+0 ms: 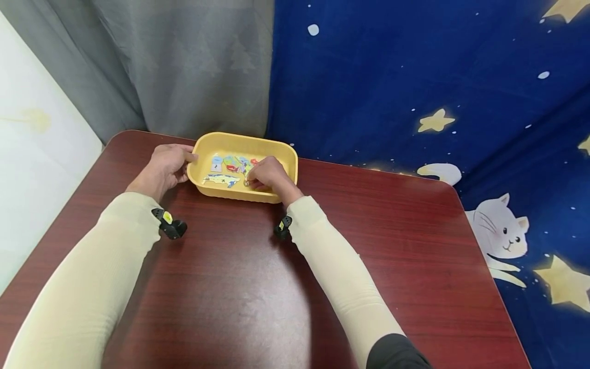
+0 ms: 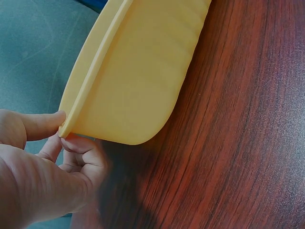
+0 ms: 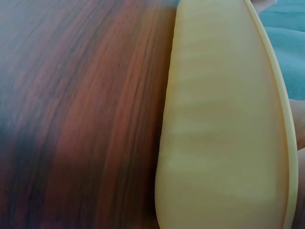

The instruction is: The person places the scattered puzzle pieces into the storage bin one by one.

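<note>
A yellow plastic basin stands at the back of the table. At its left end my left hand pinches the rim; in the left wrist view the thumb of the left hand lies over the rim and curled fingers sit under it. My right hand reaches over the front wall into the basin, fingers pointing down among flat printed cutouts. One long cutout lies left of those fingers, a red-marked cutout behind it. I cannot tell whether the right fingers hold a piece.
The dark red wooden table has rounded back corners. Close behind the basin hang a grey curtain and a blue star-patterned curtain. A white wall borders the left side.
</note>
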{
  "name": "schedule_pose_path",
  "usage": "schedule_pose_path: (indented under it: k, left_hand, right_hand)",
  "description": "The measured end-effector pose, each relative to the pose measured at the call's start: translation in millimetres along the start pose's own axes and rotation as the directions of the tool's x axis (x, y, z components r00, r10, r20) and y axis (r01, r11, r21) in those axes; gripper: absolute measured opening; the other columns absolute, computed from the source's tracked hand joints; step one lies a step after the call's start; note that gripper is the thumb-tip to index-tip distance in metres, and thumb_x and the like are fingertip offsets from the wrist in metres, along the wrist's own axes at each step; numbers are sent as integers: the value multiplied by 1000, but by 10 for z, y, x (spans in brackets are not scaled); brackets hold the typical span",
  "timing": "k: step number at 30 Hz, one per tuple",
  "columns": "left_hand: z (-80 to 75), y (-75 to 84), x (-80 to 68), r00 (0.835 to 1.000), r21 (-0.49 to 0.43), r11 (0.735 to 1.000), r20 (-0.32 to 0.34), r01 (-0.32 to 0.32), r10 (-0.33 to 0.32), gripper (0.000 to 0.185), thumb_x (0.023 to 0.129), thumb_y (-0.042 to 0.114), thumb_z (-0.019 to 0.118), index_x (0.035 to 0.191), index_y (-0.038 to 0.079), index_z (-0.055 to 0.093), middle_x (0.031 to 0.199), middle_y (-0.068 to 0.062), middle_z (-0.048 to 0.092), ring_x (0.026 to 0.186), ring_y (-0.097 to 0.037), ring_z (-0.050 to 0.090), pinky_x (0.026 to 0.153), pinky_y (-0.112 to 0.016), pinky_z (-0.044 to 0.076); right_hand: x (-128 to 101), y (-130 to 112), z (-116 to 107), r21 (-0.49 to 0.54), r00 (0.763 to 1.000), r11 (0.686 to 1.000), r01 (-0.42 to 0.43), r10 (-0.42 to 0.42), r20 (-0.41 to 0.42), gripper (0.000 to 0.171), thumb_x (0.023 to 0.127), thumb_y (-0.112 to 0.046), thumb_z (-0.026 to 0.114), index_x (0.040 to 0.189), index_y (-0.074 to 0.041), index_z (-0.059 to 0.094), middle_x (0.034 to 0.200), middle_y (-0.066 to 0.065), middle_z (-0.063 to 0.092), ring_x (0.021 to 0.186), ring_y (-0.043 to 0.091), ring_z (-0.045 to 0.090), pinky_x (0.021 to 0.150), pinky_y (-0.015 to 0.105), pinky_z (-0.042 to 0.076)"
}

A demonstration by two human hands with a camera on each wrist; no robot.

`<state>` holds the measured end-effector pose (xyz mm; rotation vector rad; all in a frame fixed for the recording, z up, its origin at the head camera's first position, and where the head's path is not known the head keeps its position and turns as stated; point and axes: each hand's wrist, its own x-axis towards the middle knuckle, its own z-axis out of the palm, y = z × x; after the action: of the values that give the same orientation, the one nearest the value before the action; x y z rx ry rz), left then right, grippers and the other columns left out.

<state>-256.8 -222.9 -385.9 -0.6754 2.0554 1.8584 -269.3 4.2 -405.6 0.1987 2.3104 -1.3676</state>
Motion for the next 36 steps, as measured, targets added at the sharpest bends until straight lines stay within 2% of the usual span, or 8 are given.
schedule_pose_path:
  k: [8, 17, 21, 30, 36]
  left_hand:
    - [-3, -8, -4, 1000, -3, 1000, 0, -10, 10, 40, 91, 16, 54, 129, 7, 47, 97, -10, 53, 58, -13, 51, 48, -24, 44]
    - [-7, -7, 6, 1000, -19, 1000, 6, -12, 12, 40, 90, 14, 55, 129, 7, 47, 87, -6, 57, 56, -12, 52, 48, -24, 44]
    - [-6, -8, 9, 1000, -9, 1000, 5, -14, 15, 39, 90, 15, 55, 128, 7, 48, 89, -7, 57, 57, -12, 52, 48, -24, 44]
    - [-2, -12, 6, 1000, -1, 1000, 6, -22, 22, 39, 90, 15, 55, 127, 7, 47, 91, -8, 56, 58, -12, 52, 48, -24, 44]
    - [-2, -12, -4, 1000, -14, 1000, 15, -24, 24, 40, 90, 15, 55, 129, 7, 46, 85, -6, 56, 57, -12, 52, 48, -24, 44]
  right_hand:
    - [48, -24, 59, -135, 1000, 991, -23, 22, -4, 8, 75, -4, 65, 70, 1, 68, 66, 11, 65, 58, 17, 63, 52, 27, 50]
    - [83, -62, 87, -276, 999, 961, -32, 26, -26, 9, 75, -7, 66, 67, -2, 67, 63, 8, 64, 54, 13, 62, 47, 22, 47]
    - [93, -68, 93, -323, 999, 946, -33, 25, -27, 13, 76, -10, 65, 66, -3, 67, 62, 6, 64, 52, 12, 61, 46, 21, 44]
    - [74, -71, 96, -315, 999, 948, -37, 27, -33, 10, 75, -8, 65, 68, -3, 67, 61, 6, 64, 53, 12, 62, 47, 22, 46]
    - [66, -71, 55, -234, 998, 970, -57, 51, -34, 11, 76, -7, 64, 67, -1, 66, 61, 8, 62, 53, 16, 61, 50, 26, 49]
